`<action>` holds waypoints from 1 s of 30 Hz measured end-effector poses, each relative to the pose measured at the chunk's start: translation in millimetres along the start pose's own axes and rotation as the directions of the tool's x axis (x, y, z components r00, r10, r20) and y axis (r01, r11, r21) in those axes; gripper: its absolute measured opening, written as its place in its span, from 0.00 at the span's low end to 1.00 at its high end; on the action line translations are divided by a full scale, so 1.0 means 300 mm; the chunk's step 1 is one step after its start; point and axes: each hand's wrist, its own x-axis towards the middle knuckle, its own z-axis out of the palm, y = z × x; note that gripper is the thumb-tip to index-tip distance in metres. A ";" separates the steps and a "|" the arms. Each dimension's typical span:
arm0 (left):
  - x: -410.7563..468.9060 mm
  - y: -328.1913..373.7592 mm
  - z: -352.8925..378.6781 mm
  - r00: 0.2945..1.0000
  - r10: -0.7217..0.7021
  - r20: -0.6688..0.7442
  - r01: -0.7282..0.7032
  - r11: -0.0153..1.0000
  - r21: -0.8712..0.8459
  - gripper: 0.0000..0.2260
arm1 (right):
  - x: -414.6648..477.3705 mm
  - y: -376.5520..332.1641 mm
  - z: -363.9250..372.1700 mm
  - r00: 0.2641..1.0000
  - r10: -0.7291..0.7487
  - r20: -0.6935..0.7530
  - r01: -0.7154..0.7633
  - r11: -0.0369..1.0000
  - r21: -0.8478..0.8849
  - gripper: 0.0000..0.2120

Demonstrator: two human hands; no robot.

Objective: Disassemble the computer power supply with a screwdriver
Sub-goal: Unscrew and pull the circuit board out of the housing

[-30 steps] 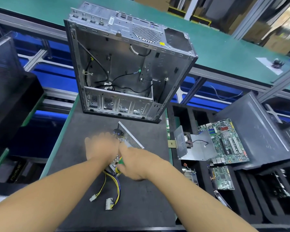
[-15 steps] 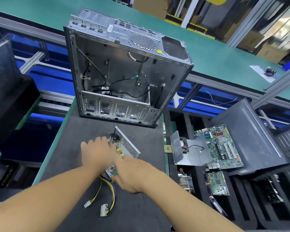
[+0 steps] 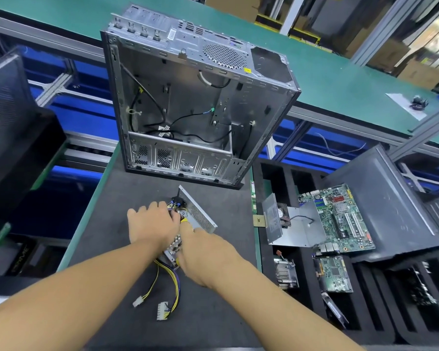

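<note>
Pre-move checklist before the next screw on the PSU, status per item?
1. PSU steadied: ok, left hand grips it.
2. Tip of screwdriver seated: cannot tell, right hand hides it.
3. Cables clear of the work spot: ok, they trail off the near end across the mat.
4. Case out of the way: ok, it stands apart behind the PSU.
5. Loose screws accounted for: cannot tell, none can be made out.
</note>
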 end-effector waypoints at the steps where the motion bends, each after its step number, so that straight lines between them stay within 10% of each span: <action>1: -0.001 -0.002 -0.002 1.000 0.011 0.001 -0.011 1.000 0.013 0.16 | 0.001 -0.001 -0.002 0.999 0.000 0.034 -0.001 0.999 0.032 0.24; 8: 0.002 -0.002 0.005 1.000 -0.004 0.001 0.004 1.000 -0.022 0.17 | 0.001 0.023 -0.021 0.994 0.101 0.044 -0.106 0.986 0.132 0.20; 30: -0.014 -0.018 -0.039 0.984 0.175 0.033 -0.176 0.983 0.056 0.28 | 0.028 0.082 -0.062 0.979 -0.193 0.059 0.185 0.975 0.123 0.12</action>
